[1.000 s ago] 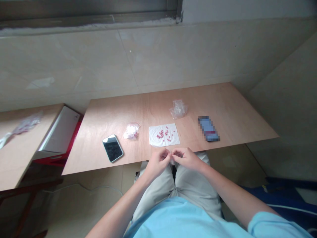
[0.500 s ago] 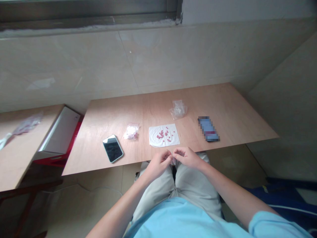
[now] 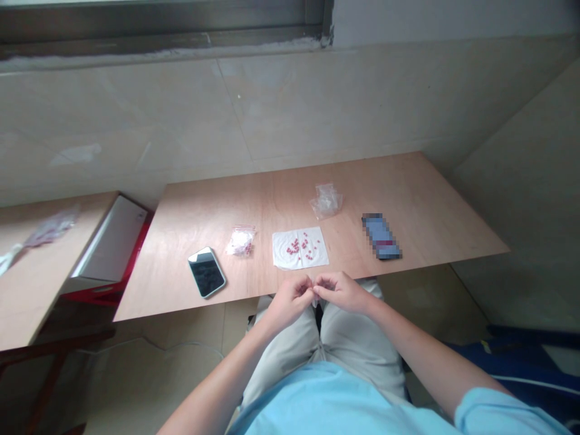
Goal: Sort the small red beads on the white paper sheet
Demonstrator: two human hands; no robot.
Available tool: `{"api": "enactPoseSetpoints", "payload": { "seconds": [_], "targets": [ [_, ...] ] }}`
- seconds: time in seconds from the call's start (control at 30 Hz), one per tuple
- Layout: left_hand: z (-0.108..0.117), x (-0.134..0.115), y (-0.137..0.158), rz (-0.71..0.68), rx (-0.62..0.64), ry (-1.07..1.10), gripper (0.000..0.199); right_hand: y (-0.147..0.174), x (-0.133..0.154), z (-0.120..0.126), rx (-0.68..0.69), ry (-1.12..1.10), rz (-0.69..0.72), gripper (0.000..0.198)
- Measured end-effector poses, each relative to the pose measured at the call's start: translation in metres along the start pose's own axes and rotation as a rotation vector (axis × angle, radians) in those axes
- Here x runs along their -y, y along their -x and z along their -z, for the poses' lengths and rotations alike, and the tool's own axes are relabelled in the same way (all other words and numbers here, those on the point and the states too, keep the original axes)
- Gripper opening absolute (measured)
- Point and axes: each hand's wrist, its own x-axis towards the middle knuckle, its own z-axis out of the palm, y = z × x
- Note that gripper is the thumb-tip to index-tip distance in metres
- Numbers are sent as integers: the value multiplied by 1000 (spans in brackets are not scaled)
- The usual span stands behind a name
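At the table's front edge, above my lap, my left hand (image 3: 296, 297) and my right hand (image 3: 338, 291) meet with their fingertips pinched together. Between them is a small clear plastic bag (image 3: 315, 302), mostly hidden by the fingers. Just beyond the hands lies a white cloth or tissue (image 3: 283, 258) with many small red beads (image 3: 294, 246) scattered on it. To its left is a clear zip bag (image 3: 241, 240) with some red beads in it. Farther back sits a loose pile of clear plastic bags (image 3: 327, 201).
A phone (image 3: 206, 273) lies at the left of the wooden table (image 3: 254, 205); another phone (image 3: 381, 236), its screen blurred out, lies at the right. The tiled wall (image 3: 272, 115) stands behind. A second table (image 3: 27, 290) with a plastic bag (image 3: 52, 228) is at far left.
The fingertips have come closer together, the right hand shifting slightly left. Less of the clear bag shows between them now. The things on the table have not moved.
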Motion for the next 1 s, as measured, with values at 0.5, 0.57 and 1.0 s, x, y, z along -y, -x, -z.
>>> {"api": "enactPoseSetpoints", "payload": {
  "seconds": [0.5, 0.57, 1.0],
  "targets": [
    [3, -6, 3, -280, -204, -378, 13, 0, 0, 2, -308, 212, 47, 7],
    [2, -7, 3, -356, -162, -362, 45, 1, 2, 0, -288, 125, 63, 8],
    [-2, 1, 0, -281, -83, -161, 59, -1, 3, 3, -191, 7, 45, 9]
  ]
}}
